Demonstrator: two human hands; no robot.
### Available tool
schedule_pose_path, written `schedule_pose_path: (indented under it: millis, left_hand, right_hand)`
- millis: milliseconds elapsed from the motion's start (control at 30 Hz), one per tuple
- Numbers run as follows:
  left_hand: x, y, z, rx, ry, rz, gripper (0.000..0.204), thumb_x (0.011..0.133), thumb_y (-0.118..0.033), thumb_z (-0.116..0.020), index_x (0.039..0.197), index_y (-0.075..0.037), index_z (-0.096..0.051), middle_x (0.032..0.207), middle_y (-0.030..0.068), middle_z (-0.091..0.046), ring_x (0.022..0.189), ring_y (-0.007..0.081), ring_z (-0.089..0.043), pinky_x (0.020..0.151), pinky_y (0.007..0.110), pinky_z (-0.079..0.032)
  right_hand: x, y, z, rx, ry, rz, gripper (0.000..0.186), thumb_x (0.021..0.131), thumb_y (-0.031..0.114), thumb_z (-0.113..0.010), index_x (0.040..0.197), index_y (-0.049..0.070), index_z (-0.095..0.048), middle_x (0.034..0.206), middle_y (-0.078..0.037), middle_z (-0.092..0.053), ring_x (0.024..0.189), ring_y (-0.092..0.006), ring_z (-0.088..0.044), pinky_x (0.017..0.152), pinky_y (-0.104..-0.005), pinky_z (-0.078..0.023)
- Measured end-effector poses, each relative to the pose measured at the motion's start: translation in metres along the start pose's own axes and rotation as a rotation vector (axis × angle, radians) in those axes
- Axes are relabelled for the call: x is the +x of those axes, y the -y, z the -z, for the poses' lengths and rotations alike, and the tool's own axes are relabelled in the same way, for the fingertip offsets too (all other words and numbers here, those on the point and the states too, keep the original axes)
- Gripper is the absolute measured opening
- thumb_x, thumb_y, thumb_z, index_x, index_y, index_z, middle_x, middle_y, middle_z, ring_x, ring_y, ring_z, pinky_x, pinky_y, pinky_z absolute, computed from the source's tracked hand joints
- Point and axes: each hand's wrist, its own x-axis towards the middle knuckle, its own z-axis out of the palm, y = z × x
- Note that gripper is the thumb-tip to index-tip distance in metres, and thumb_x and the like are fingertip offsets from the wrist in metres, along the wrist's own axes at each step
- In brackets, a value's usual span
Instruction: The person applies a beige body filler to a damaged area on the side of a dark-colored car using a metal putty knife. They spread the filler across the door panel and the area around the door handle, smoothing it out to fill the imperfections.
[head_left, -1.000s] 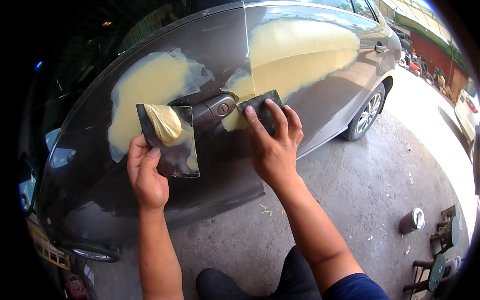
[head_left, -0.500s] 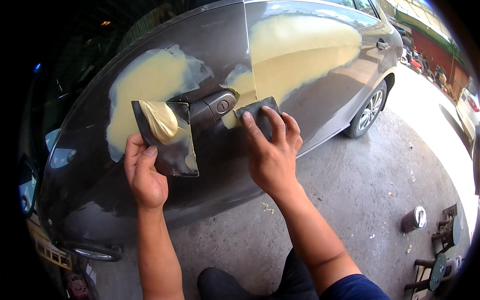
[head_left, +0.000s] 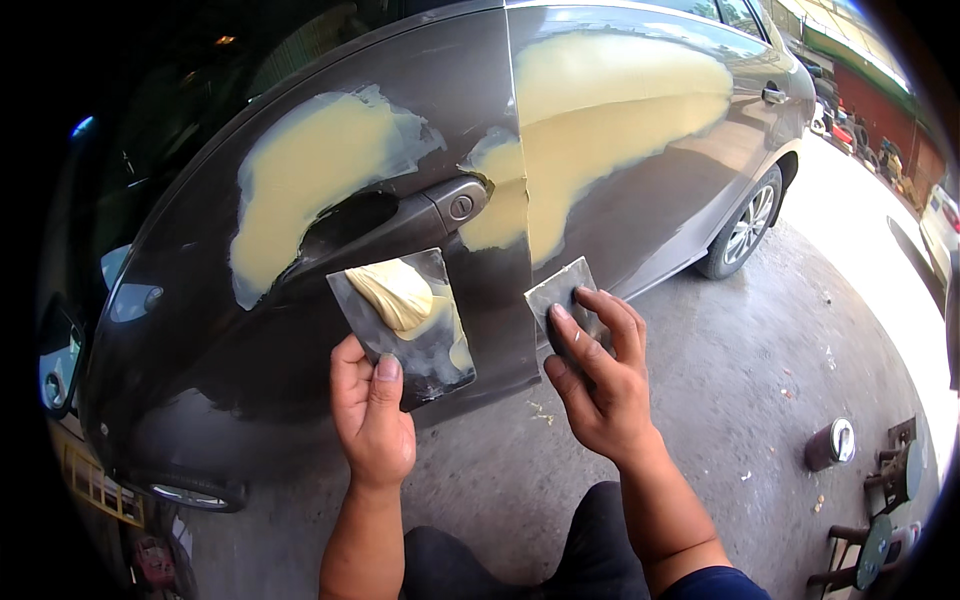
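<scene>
My left hand (head_left: 375,415) grips the lower edge of a dark, flat mixing board (head_left: 425,365), thumb on top. A thick mound of yellowish body filler (head_left: 395,295) sits on its upper part, with thin smears down the right edge. To the right, my right hand (head_left: 605,390) pinches a small dark rectangular spreader (head_left: 562,300), its upper edge lined with filler. Both are held in front of a dark grey-brown car door (head_left: 300,370), below the door handle (head_left: 455,203). Yellow filler patches (head_left: 310,160) coat the door around the handle, and a larger coat (head_left: 620,95) covers the adjoining rear panel.
A rear wheel (head_left: 748,228) stands on the concrete floor (head_left: 700,400) at right. Farther right are a metal can (head_left: 830,443) and small stools (head_left: 868,552). A yellow frame (head_left: 100,487) lies at lower left. Another vehicle (head_left: 940,220) is parked at the far right.
Both hands have drawn back and down from the door handle area, moving rightward. The spreader has come away from the filler by the panel seam; the board no longer overlaps the handle.
</scene>
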Motion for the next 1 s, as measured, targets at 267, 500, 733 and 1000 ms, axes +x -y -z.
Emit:
schedule_pose_path:
  millis: [267,500,733,1000]
  left_hand:
    - [-0.021,-0.005,-0.027,-0.086,0.045,0.190,0.036,0.098,-0.003,-0.043,0.132,0.007,-0.039,0.120,0.0163,-0.059,0.108,0.0149,-0.056,0.097,0.029,-0.042]
    - [-0.024,0.004,-0.012,0.446,0.140,-0.075,0.035,0.098,-0.004,-0.043,0.130,0.010,-0.043,0.118,0.0170,-0.060,0.104,0.0152,-0.057,0.092,0.028,-0.045]
    - [0.061,-0.006,0.047,0.165,0.006,-0.210,0.040,0.084,0.001,-0.043,0.123,0.009,-0.048,0.118,0.0160,-0.058,0.111,0.0181,-0.054,0.102,0.031,-0.037]
    - [0.083,-0.007,0.060,0.267,0.086,-0.130,0.043,0.080,-0.002,-0.042,0.121,0.008,-0.050,0.118,0.0149,-0.059,0.110,0.0194,-0.054,0.102,0.032,-0.038]
  right_hand:
    - [0.000,0.031,0.012,-0.046,0.170,0.137,0.044,0.075,0.013,-0.077,0.118,0.019,-0.070,0.128,-0.011,-0.056,0.120,-0.0404,-0.048,0.097,-0.0484,-0.041]
    - [-0.014,0.021,0.009,-0.127,0.255,0.086,0.041,0.077,0.012,-0.074,0.117,0.018,-0.068,0.127,-0.008,-0.055,0.121,-0.0399,-0.046,0.096,-0.0488,-0.038]
    - [0.023,-0.013,-0.028,-0.313,-0.071,0.022,0.041,0.078,0.008,-0.069,0.118,0.018,-0.064,0.135,-0.008,-0.050,0.128,-0.0384,-0.037,0.102,-0.0499,-0.030]
    - [0.049,-0.023,-0.053,-0.527,-0.086,0.134,0.053,0.082,0.002,-0.061,0.129,0.027,-0.060,0.142,-0.006,-0.045,0.132,-0.0388,-0.034,0.106,-0.0498,-0.027]
